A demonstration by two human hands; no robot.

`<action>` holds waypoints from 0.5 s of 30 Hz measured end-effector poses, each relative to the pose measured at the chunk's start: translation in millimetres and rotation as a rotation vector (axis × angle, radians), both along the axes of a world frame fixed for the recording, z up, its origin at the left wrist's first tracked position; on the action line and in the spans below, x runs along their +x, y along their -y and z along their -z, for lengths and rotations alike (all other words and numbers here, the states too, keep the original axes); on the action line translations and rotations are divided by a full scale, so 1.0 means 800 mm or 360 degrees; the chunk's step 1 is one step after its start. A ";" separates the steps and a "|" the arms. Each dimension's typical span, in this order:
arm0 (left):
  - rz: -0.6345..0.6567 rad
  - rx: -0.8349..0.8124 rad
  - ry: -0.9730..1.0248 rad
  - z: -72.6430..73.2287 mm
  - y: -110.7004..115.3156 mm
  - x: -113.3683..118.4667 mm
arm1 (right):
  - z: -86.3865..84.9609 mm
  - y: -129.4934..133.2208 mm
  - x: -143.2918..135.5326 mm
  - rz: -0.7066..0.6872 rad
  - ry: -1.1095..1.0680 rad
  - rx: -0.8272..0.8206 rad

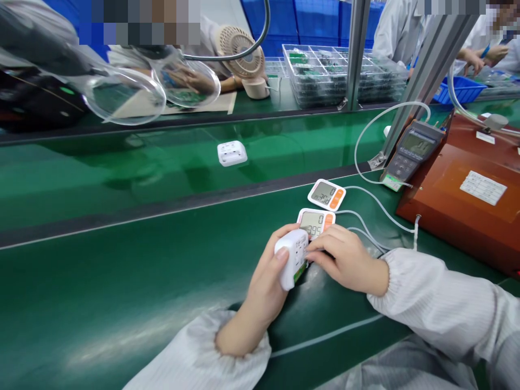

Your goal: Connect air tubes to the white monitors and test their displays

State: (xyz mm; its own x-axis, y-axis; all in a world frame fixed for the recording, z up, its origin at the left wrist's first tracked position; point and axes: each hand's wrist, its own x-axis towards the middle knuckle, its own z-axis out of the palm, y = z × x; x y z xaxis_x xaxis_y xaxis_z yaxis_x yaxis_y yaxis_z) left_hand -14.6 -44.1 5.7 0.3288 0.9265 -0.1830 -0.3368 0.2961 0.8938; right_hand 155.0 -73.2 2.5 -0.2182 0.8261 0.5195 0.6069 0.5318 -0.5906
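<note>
My left hand [270,273] is wrapped round a white device housing [293,257], held tilted on edge above the green table. A strip of green circuit board shows at its lower right side. The fingertips of my right hand [345,257] are pinched together against the housing's right face; what they hold, if anything, is too small to make out. Just behind the hands lies a white and orange monitor [312,218] with its display lit, partly covered by my fingers. Beyond it is a second such monitor [326,195]. Thin clear tubes run from them to the right.
A brown-orange box [467,179] and a grey handheld meter [416,149] stand at the right. Past a dark rail [162,206], a white housing [232,153] lies on a green strip. Clear trays [317,76], a small fan [241,51] and other people are farther back.
</note>
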 end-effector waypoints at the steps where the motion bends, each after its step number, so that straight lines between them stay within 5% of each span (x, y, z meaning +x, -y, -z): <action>1: 0.0009 0.0009 -0.0002 0.000 0.001 0.000 | -0.002 0.000 0.000 0.0006 -0.0063 0.0029; 15: 0.0051 0.0094 -0.0119 0.004 0.002 -0.003 | -0.005 0.001 -0.005 -0.0077 -0.0219 0.0061</action>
State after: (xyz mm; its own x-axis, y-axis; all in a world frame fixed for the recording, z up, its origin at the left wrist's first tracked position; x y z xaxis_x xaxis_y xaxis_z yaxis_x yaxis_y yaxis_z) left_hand -17.2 -45.9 2.4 0.3457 0.9257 -0.1536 -0.2600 0.2517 0.9322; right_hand 150.8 -74.3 6.8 -0.1818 0.7952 0.5784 0.4947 0.5823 -0.6451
